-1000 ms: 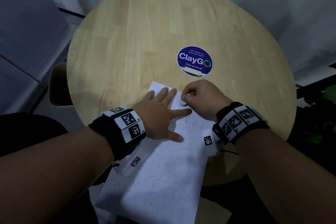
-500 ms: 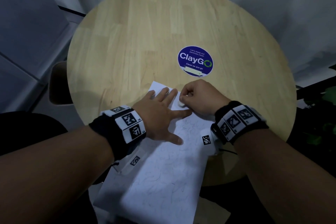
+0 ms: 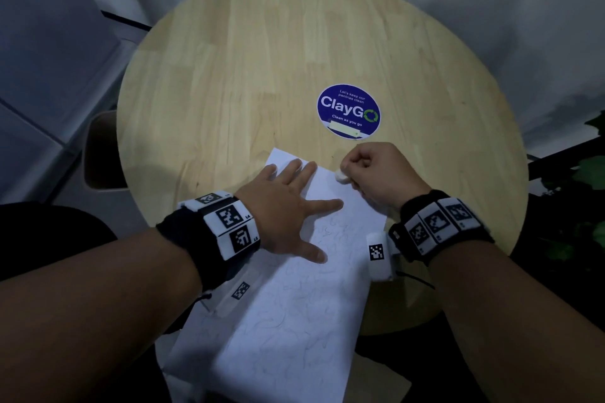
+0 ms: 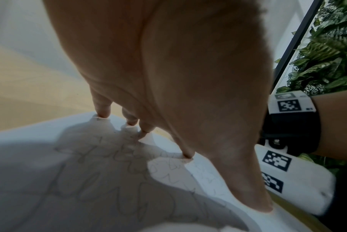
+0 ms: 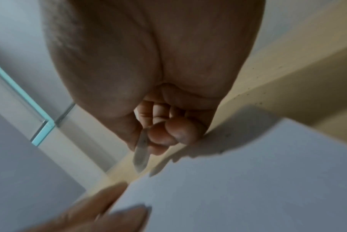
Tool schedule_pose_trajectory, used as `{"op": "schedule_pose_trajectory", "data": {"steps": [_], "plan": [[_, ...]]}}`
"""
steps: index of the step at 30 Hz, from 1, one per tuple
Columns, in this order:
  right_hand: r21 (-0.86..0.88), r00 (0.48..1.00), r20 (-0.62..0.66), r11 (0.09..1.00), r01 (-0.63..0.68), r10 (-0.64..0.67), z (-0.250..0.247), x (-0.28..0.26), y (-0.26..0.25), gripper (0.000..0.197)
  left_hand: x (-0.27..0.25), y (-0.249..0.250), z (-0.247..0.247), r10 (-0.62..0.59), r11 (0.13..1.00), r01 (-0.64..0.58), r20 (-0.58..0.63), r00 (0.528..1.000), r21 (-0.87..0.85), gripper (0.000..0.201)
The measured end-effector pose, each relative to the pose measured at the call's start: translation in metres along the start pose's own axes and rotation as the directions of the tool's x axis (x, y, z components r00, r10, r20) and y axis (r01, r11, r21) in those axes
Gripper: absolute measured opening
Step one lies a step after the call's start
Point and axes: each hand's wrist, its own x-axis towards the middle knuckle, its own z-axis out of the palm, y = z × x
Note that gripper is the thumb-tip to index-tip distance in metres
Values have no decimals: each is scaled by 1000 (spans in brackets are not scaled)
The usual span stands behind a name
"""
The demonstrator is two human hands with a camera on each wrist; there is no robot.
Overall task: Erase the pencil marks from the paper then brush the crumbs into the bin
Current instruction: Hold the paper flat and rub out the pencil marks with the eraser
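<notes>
On paper [image 3: 294, 321], left hand [image 3: 281, 216] flat, right hand [image 3: 376, 173] pinching likely eraser [image 3: 340, 176]

A round wooden table [image 3: 262, 59] is sitting in the middle. A round blue sticker [image 3: 348, 111] reading "ClayGo" is lying on it, right of the middle. A brown chair seat [image 3: 100, 154] is peeking out at the table's left edge. Green leafy plants [image 4: 325, 51] are growing on the far right.

Left hand [image 3: 288, 213] lay flat with fingers [image 4: 104, 108] spread and straight, right hand [image 3: 376, 173] curled in a pinching grip, both forearms reaching forward, wrists banded.
</notes>
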Motion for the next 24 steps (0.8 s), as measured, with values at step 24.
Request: {"op": "schedule_pose_trajectory", "data": {"steps": [24], "plan": [[50, 997, -36, 997, -64, 66, -19, -17, 15, 16, 5, 7, 5, 103, 995, -100, -150, 983, 31, 87]]}}
